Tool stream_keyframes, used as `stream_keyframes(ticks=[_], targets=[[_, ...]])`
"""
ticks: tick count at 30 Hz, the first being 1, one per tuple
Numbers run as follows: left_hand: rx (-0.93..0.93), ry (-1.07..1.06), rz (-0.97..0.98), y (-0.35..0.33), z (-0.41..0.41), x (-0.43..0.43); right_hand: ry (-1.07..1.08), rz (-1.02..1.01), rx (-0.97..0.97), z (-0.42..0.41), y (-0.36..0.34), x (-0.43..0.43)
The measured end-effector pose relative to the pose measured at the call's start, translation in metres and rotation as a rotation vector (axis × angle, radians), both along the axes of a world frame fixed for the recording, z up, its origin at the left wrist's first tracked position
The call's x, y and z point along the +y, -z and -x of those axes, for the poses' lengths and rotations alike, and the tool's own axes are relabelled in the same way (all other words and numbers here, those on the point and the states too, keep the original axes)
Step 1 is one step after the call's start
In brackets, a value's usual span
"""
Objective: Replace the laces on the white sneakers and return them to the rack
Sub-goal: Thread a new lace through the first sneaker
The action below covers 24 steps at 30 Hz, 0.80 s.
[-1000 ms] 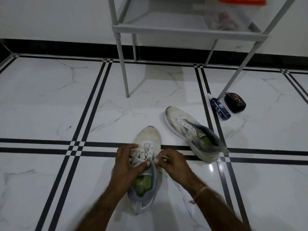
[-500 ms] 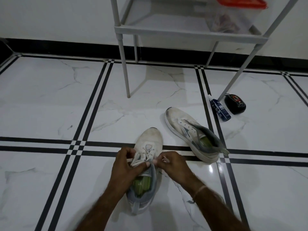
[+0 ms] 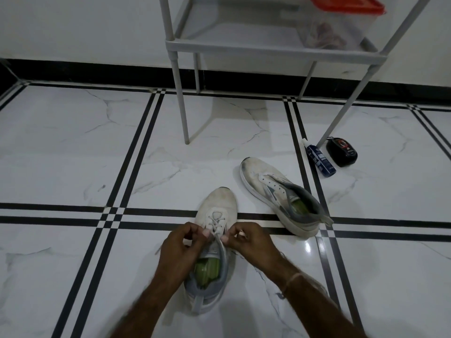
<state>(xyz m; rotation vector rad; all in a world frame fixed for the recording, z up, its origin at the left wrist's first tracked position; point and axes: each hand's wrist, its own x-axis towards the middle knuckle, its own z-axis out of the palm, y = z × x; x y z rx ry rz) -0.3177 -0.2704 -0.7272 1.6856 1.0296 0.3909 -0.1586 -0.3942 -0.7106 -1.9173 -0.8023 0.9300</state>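
Red-lidded box [image 3: 341, 28], contents unclear, left hand [image 3: 180, 250], right hand [image 3: 251, 242] pinching lace [image 3: 216, 224]

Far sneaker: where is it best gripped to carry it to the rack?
Probably take the far sneaker by its grey heel collar, coming from above at the heel end. The collar gapes open and upward, offering an edge to pinch; the toe is smooth and rounded.

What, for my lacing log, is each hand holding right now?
Left hand: closed, pinching the lace over the near sneaker.
Right hand: closed, pinching the lace too.
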Motion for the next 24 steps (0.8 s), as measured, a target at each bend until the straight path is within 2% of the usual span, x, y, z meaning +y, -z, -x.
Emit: stream_keyframes(ticks=[3, 6, 12, 13, 16, 19, 22, 24], targets=[[0.001, -0.004, 0.029, 0.003, 0.001, 0.000, 0.049, -0.012, 0.015, 0.012, 0.006, 0.003], [0.022, -0.009, 0.032, 0.006, -0.001, 0.000, 0.112, 0.006, 0.111, 0.021, 0.010, 0.004], [0.007, -0.099, 0.070, 0.016, 0.002, -0.005, 0.274, -0.009, 0.449, 0.020, 0.007, 0.000], [-0.001, -0.114, 0.062, 0.014, 0.002, -0.006, 0.260, -0.003, 0.428, 0.017, 0.004, -0.001], [-0.016, -0.123, -0.031, 0.007, 0.006, -0.006, 0.204, 0.071, 0.087, -0.005, 0.003, -0.010], [0.068, -0.070, -0.290, 0.005, 0.014, -0.002, 0.285, 0.026, -0.182, -0.030, 0.004, -0.014], [0.085, 0.016, -0.380, -0.006, 0.009, -0.010, 0.258, -0.084, -0.267, -0.035, -0.005, -0.007], [0.047, 0.035, -0.352, -0.011, 0.006, -0.015, 0.148, -0.041, -0.387, -0.034, -0.010, 0.001]])
